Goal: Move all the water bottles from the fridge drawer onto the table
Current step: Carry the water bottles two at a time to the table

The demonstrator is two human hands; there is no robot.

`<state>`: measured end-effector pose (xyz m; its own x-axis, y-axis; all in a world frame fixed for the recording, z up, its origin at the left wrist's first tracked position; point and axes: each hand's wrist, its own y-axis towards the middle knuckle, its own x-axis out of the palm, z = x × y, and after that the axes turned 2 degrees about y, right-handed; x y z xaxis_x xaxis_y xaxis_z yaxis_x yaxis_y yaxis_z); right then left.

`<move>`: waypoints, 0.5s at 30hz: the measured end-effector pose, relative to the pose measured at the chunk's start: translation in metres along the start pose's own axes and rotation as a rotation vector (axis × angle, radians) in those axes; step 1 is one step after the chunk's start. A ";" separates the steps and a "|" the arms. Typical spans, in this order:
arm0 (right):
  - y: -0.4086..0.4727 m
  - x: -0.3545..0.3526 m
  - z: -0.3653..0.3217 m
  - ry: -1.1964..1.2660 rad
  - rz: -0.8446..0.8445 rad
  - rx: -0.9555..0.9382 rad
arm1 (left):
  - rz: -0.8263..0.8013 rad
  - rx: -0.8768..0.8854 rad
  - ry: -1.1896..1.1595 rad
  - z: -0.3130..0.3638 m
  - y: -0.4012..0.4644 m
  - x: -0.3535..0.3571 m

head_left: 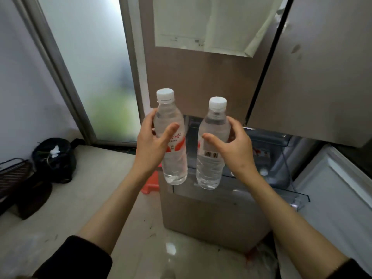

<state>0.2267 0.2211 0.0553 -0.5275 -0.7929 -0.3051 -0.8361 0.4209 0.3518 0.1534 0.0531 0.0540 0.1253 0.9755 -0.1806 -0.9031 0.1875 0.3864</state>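
I hold two clear water bottles with white caps upright in front of the fridge. My left hand (154,141) grips the left bottle (173,164) around its red-and-white label. My right hand (233,147) grips the right bottle (209,170), whose barcode faces me. Both bottles hang in the air above the open fridge drawer (211,210). Inside the drawer, behind my right wrist, the white cap of another bottle (264,172) shows beside red-labelled packaging. The table is out of view.
The closed upper fridge doors (201,81) stand right behind the bottles, with a paper sheet (201,23) stuck on them. An open white lower door (338,188) juts out at right. A black bin (54,158) and a red stool (151,183) sit on the floor at left.
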 end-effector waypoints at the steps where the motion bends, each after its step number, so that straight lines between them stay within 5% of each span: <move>1: -0.009 0.004 -0.006 0.017 -0.018 0.001 | 0.016 -0.020 -0.001 0.001 -0.012 -0.010; 15: -0.140 0.183 -0.089 0.049 -0.536 -0.133 | 0.405 -0.209 0.223 -0.003 -0.178 -0.235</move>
<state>0.2604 -0.0224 0.0285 -0.0230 -0.9016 -0.4320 -0.9577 -0.1041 0.2684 0.2834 -0.2097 0.0252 -0.3221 0.9128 -0.2512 -0.9269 -0.2501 0.2797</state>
